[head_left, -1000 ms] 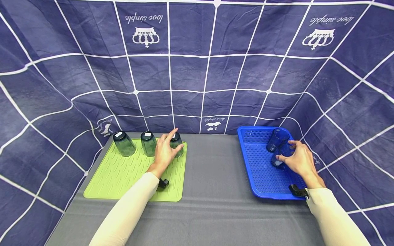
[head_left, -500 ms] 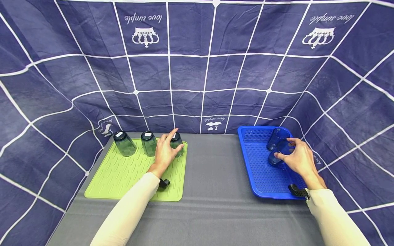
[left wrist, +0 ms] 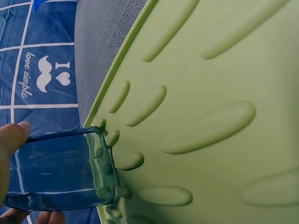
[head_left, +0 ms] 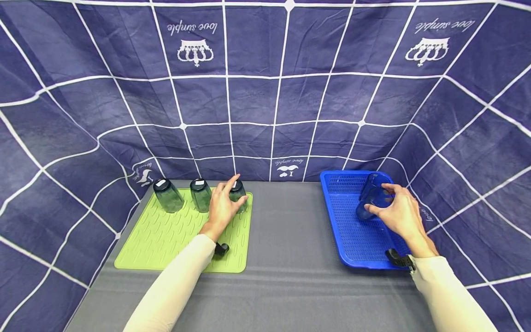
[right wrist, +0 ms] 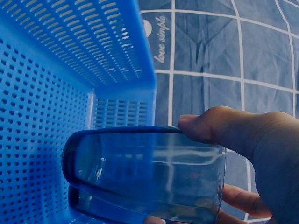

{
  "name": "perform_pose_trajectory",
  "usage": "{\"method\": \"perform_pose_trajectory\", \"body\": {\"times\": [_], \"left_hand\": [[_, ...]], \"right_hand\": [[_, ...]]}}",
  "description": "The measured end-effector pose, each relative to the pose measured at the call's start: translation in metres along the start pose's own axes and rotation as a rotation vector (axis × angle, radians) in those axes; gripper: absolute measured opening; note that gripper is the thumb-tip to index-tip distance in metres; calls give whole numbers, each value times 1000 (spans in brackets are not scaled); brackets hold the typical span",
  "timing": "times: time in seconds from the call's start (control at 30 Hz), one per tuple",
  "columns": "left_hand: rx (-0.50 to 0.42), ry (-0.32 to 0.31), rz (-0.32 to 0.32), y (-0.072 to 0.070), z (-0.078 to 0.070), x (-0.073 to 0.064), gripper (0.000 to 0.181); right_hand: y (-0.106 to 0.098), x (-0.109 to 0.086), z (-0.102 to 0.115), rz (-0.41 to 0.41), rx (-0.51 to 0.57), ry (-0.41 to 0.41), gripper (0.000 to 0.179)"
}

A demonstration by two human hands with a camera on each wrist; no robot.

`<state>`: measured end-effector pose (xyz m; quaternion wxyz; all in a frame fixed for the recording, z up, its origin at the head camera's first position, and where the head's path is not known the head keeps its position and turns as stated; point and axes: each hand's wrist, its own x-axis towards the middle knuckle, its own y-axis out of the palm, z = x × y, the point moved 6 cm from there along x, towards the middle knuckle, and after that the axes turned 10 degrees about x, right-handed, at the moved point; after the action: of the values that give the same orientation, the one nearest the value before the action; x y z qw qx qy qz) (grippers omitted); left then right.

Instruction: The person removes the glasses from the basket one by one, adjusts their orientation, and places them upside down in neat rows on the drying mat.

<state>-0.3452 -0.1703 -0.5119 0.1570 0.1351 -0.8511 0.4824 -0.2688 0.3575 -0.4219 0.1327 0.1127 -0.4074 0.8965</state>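
In the head view my left hand (head_left: 221, 210) holds an upside-down dark green drinking glass (head_left: 238, 193) at the far right corner of the light green mat (head_left: 166, 244). The left wrist view has the thumb and fingers on opposite sides of this glass (left wrist: 56, 163), whose mouth meets the mat. My right hand (head_left: 401, 214) grips a clear bluish drinking glass (right wrist: 140, 172) inside the blue basket (head_left: 337, 240), thumb on one side and fingers on the other. It is upright or slightly tilted. Behind it another glass (head_left: 375, 179) is partly hidden.
Two more upside-down glasses, one at the far left (head_left: 168, 196) and one in the middle (head_left: 201, 196), stand along the mat's back edge. Grey cloth (head_left: 286, 230) lies between mat and basket. A dark blue checked curtain (head_left: 257, 101) encloses the back and sides.
My right hand has moved slightly left and away from me with its glass, which now overlaps the glass behind. The left hand and its glass have not visibly moved.
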Motion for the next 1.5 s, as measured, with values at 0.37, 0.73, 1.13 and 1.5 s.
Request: {"method": "perform_pose_trajectory", "body": {"times": [0.37,0.73,1.13,1.5], "left_hand": [[12,-8,7,1,1,0,86],[11,-18,28,1,2,-1,85],[12,-15,26,1,2,0,85],[8,-12,25,1,1,-1,85]], "right_hand": [[-2,-3,16,-24,-4,-26,90],[-8,-9,34,-58,-3,-73,87],[-11,-14,55,-74,28,-116,82],[-12,-19,71,-84,48,-133,83]]}}
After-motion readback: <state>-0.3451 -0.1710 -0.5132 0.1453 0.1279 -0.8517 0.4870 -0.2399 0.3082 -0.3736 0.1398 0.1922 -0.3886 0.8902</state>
